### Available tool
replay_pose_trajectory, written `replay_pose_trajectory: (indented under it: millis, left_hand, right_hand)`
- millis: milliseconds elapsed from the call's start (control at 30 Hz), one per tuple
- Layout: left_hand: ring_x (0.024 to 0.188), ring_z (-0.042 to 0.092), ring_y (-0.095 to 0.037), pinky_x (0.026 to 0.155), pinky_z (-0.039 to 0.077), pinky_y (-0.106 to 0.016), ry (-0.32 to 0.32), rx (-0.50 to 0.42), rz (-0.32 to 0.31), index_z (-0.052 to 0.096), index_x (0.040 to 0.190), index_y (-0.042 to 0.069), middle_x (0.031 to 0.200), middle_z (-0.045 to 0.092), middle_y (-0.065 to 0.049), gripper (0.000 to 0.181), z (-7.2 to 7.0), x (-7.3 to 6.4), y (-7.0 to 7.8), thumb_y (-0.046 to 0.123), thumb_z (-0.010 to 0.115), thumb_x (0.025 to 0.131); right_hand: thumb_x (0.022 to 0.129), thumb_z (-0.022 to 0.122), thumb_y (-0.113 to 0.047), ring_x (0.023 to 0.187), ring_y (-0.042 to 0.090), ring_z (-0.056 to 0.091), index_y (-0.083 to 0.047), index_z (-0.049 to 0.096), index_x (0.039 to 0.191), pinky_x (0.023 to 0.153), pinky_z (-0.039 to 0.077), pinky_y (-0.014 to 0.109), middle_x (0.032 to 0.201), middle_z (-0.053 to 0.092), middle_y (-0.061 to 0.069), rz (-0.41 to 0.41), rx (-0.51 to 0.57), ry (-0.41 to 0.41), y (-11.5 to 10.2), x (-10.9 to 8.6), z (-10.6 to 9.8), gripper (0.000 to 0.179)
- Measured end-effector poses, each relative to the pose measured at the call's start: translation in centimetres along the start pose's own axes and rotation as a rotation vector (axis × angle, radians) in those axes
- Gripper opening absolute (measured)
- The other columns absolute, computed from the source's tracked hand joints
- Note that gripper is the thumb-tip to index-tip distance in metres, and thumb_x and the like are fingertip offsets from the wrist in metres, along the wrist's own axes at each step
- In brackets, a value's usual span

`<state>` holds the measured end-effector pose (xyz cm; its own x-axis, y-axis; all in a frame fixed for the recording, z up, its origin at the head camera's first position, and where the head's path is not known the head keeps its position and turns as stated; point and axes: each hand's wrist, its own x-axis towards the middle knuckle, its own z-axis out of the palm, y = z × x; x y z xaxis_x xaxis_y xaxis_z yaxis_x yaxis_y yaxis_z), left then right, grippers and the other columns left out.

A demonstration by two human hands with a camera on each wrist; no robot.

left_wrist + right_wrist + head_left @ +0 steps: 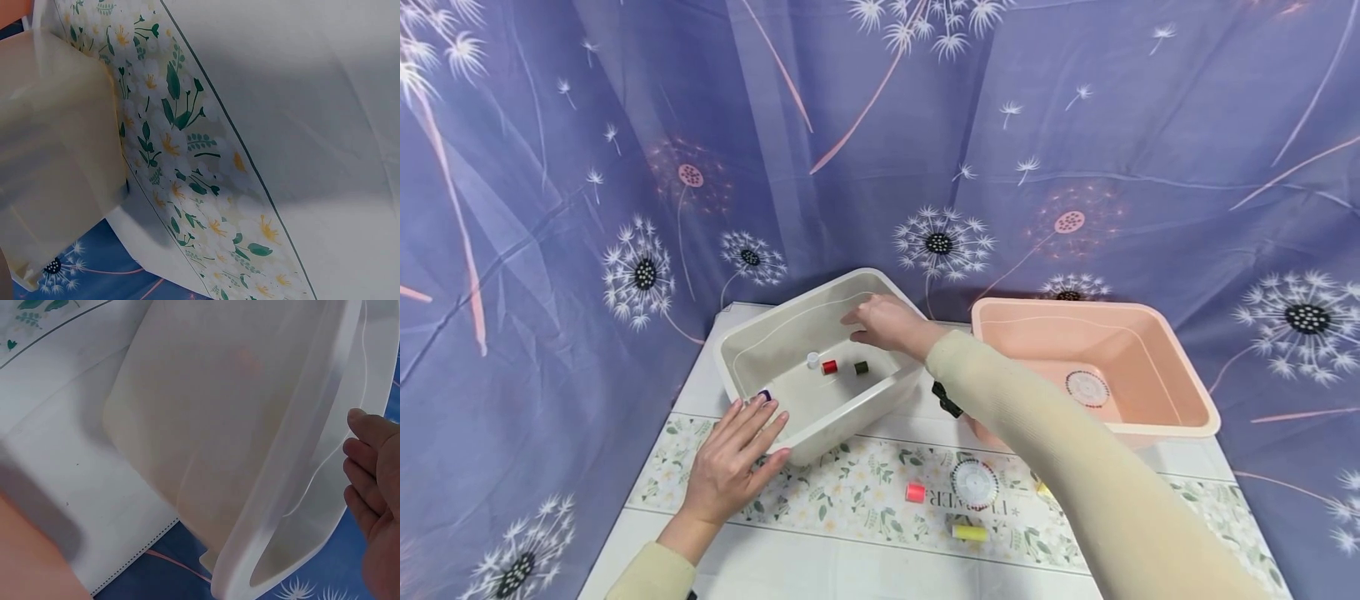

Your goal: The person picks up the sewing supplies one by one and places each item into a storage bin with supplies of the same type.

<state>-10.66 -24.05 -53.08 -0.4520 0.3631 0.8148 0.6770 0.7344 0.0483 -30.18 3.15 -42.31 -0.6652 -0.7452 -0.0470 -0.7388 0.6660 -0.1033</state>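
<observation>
My right hand [887,322] reaches over the right side of the off-white plastic bin [838,425], fingers loosely bent. In the right wrist view the same hand [375,469] appears beside the bin's rim [294,450], with nothing visible in it. Inside the bin lie a white thread spool [812,360], a red spool [829,367], a dark green spool [861,367] and a dark blue spool [764,396]. My left hand [733,467] spreads its straight fingers over the bin's front left rim, fingertips by the blue spool. Whether they touch it, I cannot tell.
Right of it stands a peach bin [1180,392] holding a pin wheel [1087,388]. On the flowered tablecloth [850,483] in front lie a coral spool [915,492], another pin wheel [974,484] and a yellow spool [970,532]. A patterned blue curtain [865,217] hangs behind.
</observation>
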Motion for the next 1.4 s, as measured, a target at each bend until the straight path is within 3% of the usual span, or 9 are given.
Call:
replay_pose_trajectory:
  millis: [267, 700, 1000, 1400]
  left_hand:
    - [0.117, 0.072, -0.043, 0.121, 0.047, -0.051, 0.001, 0.001, 0.000, 0.079, 0.126, 0.008, 0.131, 0.075, -0.016, 0.054, 0.0, 0.0, -0.1, 0.051, 0.052, 0.111]
    - [0.117, 0.072, -0.042, 0.121, 0.047, -0.051, -0.008, 0.006, -0.011, 0.079, 0.126, 0.009, 0.131, 0.075, -0.016, 0.054, -0.2, 0.0, 0.1, 0.053, 0.050, 0.111]
    - [0.117, 0.073, -0.042, 0.123, 0.045, -0.049, -0.001, -0.005, -0.008, 0.080, 0.125, 0.009, 0.130, 0.075, -0.016, 0.054, 0.0, 0.1, 0.2, 0.053, 0.052, 0.111]
    - [0.119, 0.072, -0.041, 0.122, 0.046, -0.050, 0.000, -0.005, -0.007, 0.079, 0.125, 0.008, 0.129, 0.075, -0.017, 0.055, 0.0, 0.0, 0.2, 0.053, 0.052, 0.111]
  right_hand:
    - [0.102, 0.076, -0.029, 0.125, 0.026, 0.070, -0.015, 0.075, 0.136, 0.112, 0.055, 0.041, 0.136, 0.074, 0.003, 0.027, 0.051, 0.024, 0.2, -1.2, -0.7, 0.037]
    - [0.100, 0.077, -0.032, 0.110, 0.029, 0.076, -0.015, 0.074, 0.136, 0.098, 0.063, 0.047, 0.130, 0.077, 0.004, -0.037, 0.088, 0.126, -0.1, -4.0, -1.4, 0.040]
    - [0.099, 0.079, -0.032, 0.129, 0.031, 0.068, -0.009, 0.072, 0.140, 0.107, 0.059, 0.049, 0.145, 0.067, 0.013, -0.087, 0.154, 0.186, -0.4, -7.2, -1.6, 0.047]
    - [0.095, 0.083, -0.034, 0.133, 0.034, 0.066, -0.006, 0.069, 0.142, 0.114, 0.054, 0.051, 0.145, 0.066, 0.016, -0.119, 0.197, 0.256, -1.2, -11.6, -1.0, 0.057]
